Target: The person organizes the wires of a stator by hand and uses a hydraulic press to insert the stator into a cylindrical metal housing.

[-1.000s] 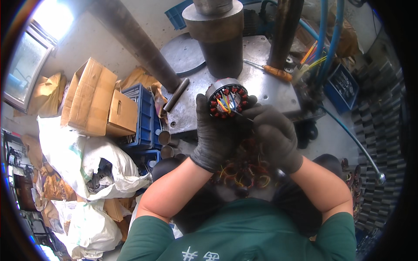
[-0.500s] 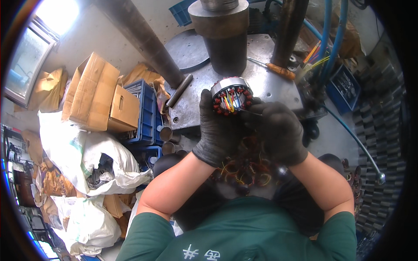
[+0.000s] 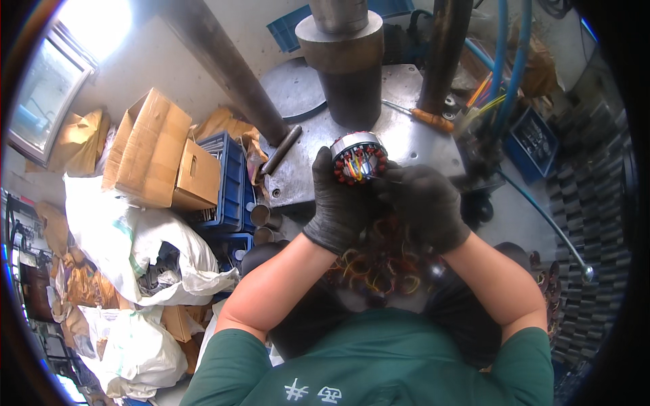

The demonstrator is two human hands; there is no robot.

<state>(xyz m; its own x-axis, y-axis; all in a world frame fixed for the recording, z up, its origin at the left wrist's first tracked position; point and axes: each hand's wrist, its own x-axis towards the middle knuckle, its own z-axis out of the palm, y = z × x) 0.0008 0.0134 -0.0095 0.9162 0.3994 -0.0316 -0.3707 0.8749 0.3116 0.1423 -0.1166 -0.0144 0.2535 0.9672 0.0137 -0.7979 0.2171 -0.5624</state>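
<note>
The metal plate (image 3: 413,145) is taken as the landmark. On it, toward the back, a thick cylinder (image 3: 345,74) is stood upright; a screwdriver (image 3: 423,118) is laid on it to the right of that cylinder — a short rod (image 3: 281,150) at its left edge. The wound stator (image 3: 359,157) is held above its front part between the left hand (image 3: 336,203) and the right hand (image 3: 423,206). Cardboard boxes (image 3: 159,159) and a crate (image 3: 230,179) are stacked left of the plate, with sacks (image 3: 128,237) in front of them.

Both hands gloved in black, raised together before the chest; left hand (image 3: 338,203) curled closed; right hand (image 3: 423,206) likewise.
</note>
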